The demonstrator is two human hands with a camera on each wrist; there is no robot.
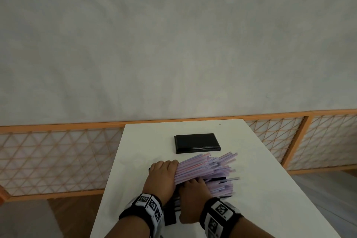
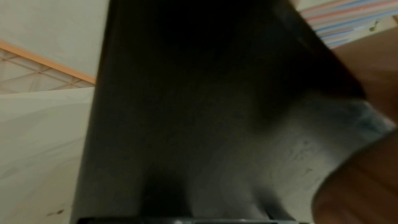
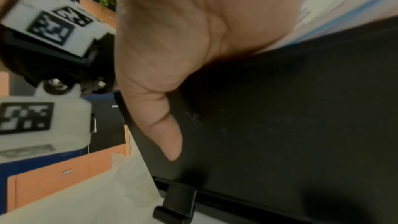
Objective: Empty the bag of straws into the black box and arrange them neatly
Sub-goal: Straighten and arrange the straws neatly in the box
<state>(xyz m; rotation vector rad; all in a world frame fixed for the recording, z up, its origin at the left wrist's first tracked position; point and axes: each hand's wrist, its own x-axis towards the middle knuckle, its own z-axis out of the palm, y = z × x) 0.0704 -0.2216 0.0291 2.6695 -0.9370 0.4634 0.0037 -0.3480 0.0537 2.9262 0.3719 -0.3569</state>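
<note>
Grey plaster wall and orange lattice fencing sit behind your white desk (image 1: 146, 141), where a flat black rectangular lid (image 1: 197, 142) lies toward the far edge, out of the way. Near the front edge, the bundle of thin pastel pink, blue and lilac plastic straws (image 1: 204, 170) lies in the black box (image 1: 219, 179), ends fanning right. Your left hand (image 1: 161, 177) cups the left ends, probably to square them. Your right hand (image 1: 193, 195) rests against the box's near wall, thumb (image 3: 163, 125) straight, likely steadying it.

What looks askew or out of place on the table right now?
The straws are not lying neatly: they fan out unevenly, with their far ends splayed past the black box beneath them. The left hand and right hand press on the near ends. The black lid lies apart, farther back.
</note>
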